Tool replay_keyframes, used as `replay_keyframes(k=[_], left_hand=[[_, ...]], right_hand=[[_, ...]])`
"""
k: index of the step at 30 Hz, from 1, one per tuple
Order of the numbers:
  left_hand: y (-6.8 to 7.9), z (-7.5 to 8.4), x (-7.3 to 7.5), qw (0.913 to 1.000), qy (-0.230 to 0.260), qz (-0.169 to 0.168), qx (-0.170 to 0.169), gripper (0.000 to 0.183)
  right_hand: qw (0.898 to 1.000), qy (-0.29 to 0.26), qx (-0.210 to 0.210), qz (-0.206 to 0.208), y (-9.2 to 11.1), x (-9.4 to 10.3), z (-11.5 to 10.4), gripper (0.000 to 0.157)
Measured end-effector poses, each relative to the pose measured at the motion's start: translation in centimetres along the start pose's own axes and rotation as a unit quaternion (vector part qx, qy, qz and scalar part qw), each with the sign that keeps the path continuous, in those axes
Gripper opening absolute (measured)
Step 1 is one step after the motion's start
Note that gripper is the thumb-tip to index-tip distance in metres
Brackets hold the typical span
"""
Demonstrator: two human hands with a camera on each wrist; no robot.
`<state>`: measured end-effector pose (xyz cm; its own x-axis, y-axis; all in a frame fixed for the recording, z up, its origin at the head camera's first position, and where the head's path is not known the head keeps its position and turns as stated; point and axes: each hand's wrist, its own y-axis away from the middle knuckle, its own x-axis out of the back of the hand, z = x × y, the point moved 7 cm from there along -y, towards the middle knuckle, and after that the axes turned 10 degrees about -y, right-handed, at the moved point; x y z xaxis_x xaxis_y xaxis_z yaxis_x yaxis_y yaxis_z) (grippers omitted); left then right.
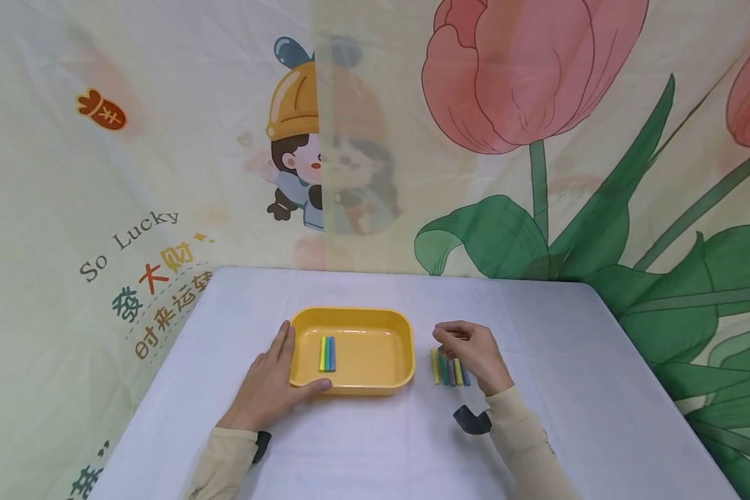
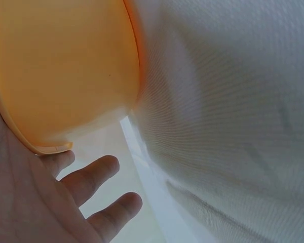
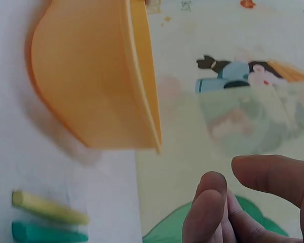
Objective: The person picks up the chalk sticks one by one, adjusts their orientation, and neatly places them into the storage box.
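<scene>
Where two sheets of the printed cloth backdrop (image 1: 194, 139) overlap, half of a cartoon figure (image 1: 294, 160) shows only faintly through the upper layer, while the large tulip (image 1: 531, 76) is cut off by the top of the head view. Below it stretches a white-covered table (image 1: 350, 444), its near edge out of frame. Two beige sleeves, left (image 1: 228, 458) and right (image 1: 528, 444), run off the bottom. On the table sits a yellow tray (image 1: 375, 357), cropped in both wrist views, the right of which hides its floor behind the outer wall. The left hand (image 1: 271, 385) spans the tray's near left corner, fingers stretched along the end and thumb laid across the front; the left wrist view loses that thumb. Above the table, right of the tray, the right hand (image 1: 475, 351) has its fingers bent, with a small gap between thumb and forefinger and nothing visible in it. A dark wrist attachment (image 1: 473, 419) hangs at the right cuff. Within the tray, left of centre, narrow sticks (image 1: 328, 354) lie side by side, yellow-green and blue, their exact count hard to make out. A similar row of loose sticks (image 1: 436, 371) lies beneath the right hand, upper ends partly covered.
</scene>
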<state>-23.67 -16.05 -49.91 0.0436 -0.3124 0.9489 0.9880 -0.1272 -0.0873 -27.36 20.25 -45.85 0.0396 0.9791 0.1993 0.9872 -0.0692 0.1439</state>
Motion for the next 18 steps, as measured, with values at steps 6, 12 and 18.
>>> replay_keyframes(k=[6, 12, 18], left_hand=[[0.1, -0.1, -0.3, 1.0000, 0.000, -0.006, 0.007, 0.131], [0.2, -0.1, -0.2, 0.9999, -0.002, -0.007, 0.013, 0.131], [0.0, -0.1, -0.1, 0.9999, 0.002, -0.003, 0.011, 0.131]], right_hand=[[0.999, 0.020, -0.032, 0.030, -0.3, 3.0, 2.6, 0.044], [0.994, 0.072, -0.055, 0.063, -0.9, 4.7, 5.1, 0.038], [0.984, 0.154, -0.049, 0.069, -1.3, 5.5, 6.8, 0.034]])
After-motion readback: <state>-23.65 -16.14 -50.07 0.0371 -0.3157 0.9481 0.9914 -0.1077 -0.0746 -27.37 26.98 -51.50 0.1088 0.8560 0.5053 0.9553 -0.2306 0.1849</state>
